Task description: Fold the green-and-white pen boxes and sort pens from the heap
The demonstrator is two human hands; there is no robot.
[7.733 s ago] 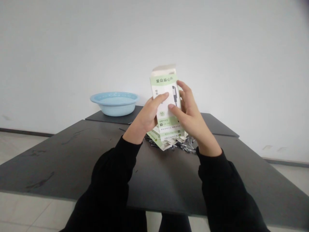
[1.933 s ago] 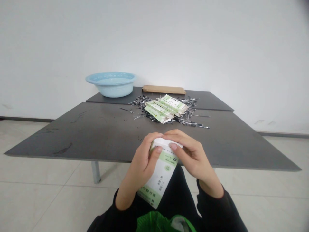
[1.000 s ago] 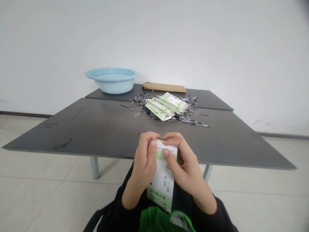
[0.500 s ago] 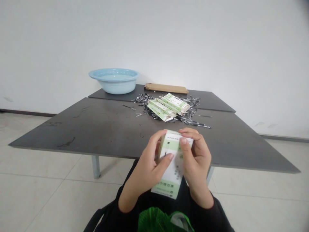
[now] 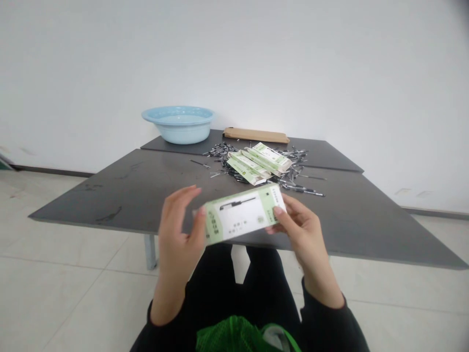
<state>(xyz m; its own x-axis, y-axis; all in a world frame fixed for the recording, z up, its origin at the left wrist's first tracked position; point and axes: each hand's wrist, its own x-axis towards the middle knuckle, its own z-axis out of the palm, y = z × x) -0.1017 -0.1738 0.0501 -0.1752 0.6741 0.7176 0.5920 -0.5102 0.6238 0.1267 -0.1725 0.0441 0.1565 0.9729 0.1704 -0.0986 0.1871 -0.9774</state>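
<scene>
A white and green pen box (image 5: 240,215) with a pen printed on it lies sideways before me, slightly tilted, above the table's near edge. My right hand (image 5: 298,227) grips its right end, thumb on the printed face and fingers behind. At the left end, my left hand (image 5: 179,230) is open, fingers spread from the thumb, whose tip is at the box's edge; whether it presses there I cannot tell. Beyond the hands, more green and white boxes (image 5: 269,159) rest on a heap of black and clear pens (image 5: 296,188).
A light blue basin (image 5: 183,132) stands at the back left of the dark table (image 5: 146,195). Next to it, a long brown cardboard piece (image 5: 256,135) lies by the white wall. Loose pens stick out around the heap.
The box has turned from upright to sideways and moved up a little. My left hand has loosened from its side and shifted left to its end; my right hand keeps hold.
</scene>
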